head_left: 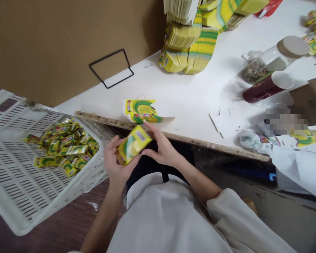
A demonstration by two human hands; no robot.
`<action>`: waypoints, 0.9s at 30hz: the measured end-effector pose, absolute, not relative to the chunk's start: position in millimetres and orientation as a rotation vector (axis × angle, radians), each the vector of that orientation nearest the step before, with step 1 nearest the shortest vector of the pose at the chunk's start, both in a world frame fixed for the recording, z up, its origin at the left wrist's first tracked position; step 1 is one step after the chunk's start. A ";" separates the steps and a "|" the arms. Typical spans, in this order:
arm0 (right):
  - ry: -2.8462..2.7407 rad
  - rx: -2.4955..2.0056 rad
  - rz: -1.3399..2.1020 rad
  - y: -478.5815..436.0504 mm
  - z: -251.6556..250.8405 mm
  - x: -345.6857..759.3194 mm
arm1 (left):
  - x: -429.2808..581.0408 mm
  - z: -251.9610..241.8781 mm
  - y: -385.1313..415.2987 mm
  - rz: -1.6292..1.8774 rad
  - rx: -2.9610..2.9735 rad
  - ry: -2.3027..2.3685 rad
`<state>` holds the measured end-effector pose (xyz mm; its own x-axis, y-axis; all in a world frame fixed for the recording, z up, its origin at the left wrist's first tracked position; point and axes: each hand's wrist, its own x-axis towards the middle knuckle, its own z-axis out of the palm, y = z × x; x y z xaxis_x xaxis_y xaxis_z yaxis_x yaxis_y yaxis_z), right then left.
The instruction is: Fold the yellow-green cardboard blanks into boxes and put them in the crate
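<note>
A small yellow-and-green carton [135, 144] with a barcode panel is in my left hand [117, 158], whose fingers and thumb wrap round its left end. It is tilted and slightly blurred. My right hand [162, 146] is at the carton's other end, its thumb and fingers apart on either side of the corner. Whether its thumb touches the carton I cannot tell. Just beyond, at the table's front edge, lies a flattish stack of printed yellow-and-green cartons [142, 109], with a brown flap sticking out to the right.
On my left, a white slatted crate [18, 196] holds many small yellow-green packets [68, 140]. Bundled flat cartons [202, 49] stand at the back of the white table [179, 95], beside a large cardboard box [68, 42]. A glass jar [263, 63] and maroon mug [263, 88] are at right.
</note>
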<state>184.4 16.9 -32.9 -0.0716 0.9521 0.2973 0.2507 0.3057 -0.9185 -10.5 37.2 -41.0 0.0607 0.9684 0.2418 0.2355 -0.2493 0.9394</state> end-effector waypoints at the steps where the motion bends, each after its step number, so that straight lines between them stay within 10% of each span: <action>1: -1.531 -1.169 0.822 23.8 -29.6 186.7 | -16.5 -43.4 38.8 1.383 1.419 1.230; 15: -1.660 -1.948 0.329 99.4 -26.7 213.2 | -22.5 -61.1 40.8 1.224 0.606 1.142; 27: -1.613 -1.331 0.928 24.4 -5.3 176.8 | 23.4 -39.8 51.5 1.454 0.878 0.929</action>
<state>176.8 24.4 -5.3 -0.0963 0.9854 0.1403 0.3736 0.1664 -0.9125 23.4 51.5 -39.8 -0.0783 0.9968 0.0141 -0.4058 -0.0448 0.9129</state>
